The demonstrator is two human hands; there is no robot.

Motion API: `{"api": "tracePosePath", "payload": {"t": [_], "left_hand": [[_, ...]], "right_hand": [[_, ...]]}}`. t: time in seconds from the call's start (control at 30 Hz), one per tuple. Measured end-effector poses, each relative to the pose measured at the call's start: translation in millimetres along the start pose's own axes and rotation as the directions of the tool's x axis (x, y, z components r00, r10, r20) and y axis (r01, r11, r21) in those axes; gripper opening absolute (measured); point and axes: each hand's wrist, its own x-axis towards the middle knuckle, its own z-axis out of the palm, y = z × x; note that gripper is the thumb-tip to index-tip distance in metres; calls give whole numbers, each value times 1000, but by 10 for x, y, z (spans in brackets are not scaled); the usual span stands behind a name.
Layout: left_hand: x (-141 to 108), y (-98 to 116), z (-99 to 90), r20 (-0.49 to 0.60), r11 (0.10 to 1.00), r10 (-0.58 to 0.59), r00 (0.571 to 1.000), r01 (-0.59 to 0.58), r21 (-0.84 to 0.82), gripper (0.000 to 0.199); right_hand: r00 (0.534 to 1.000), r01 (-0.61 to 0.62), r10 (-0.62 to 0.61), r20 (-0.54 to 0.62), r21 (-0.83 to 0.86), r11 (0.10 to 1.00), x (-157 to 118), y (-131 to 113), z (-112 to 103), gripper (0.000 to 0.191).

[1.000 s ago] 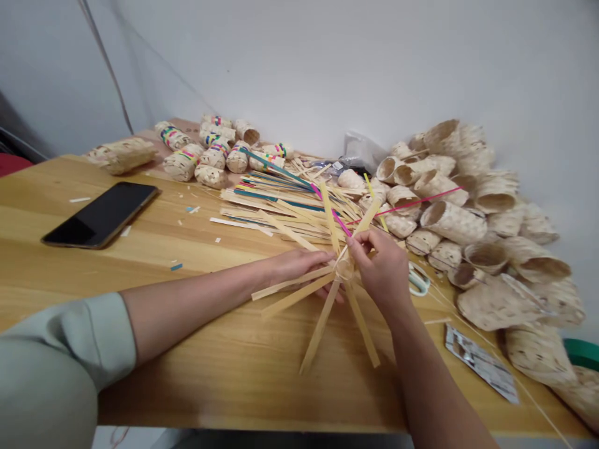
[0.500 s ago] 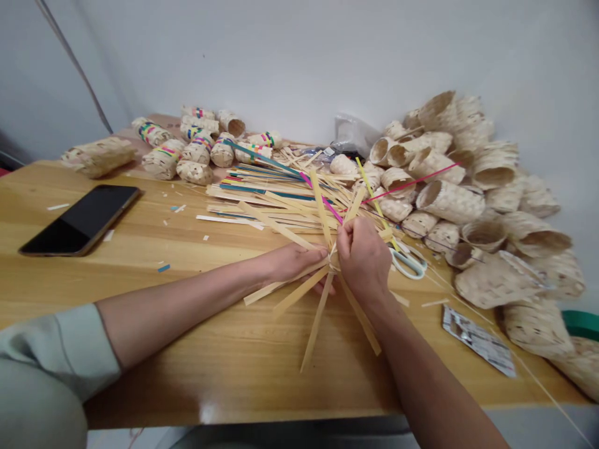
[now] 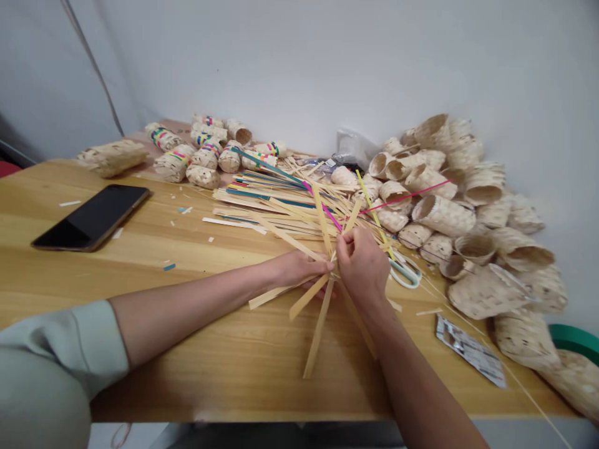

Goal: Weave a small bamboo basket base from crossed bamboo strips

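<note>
Pale bamboo strips (image 3: 319,330) cross at one centre and fan out like a star above the tabletop. My left hand (image 3: 302,269) grips the crossing from the left, thumb on top and fingertips underneath. My right hand (image 3: 362,262) is closed at the upper right of the centre, fingers pinched by the strips there; exactly which piece they pinch is hidden. Behind my hands lies a heap of loose strips (image 3: 276,202), mostly pale, some blue. White-handled scissors (image 3: 406,273) rest just right of my right hand.
Woven bamboo tubes (image 3: 442,215) are piled along the right, and more with coloured bands (image 3: 173,162) stand at the back left. A black phone (image 3: 93,217) lies on the wooden table (image 3: 210,368). At the right are a silver packet (image 3: 470,349) and green tape (image 3: 575,340).
The view has shifted slightly, so the tabletop items sit a little differently in frame. Both hands keep hold of the star of strips, the right hand turned a little.
</note>
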Motion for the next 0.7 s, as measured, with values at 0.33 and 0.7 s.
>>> {"api": "tracePosePath", "payload": {"t": [0.33,0.7], "left_hand": [[-72,71,19,-77,999,21,997,-18,41,42],[-99,174,-33,-85,997,76,993,-75,20,35]], "right_hand": [[997,-12,-16,81,331,943,66,150,-58,16],[975,184,-128,-181,342,921,72,149,-187,20]]}}
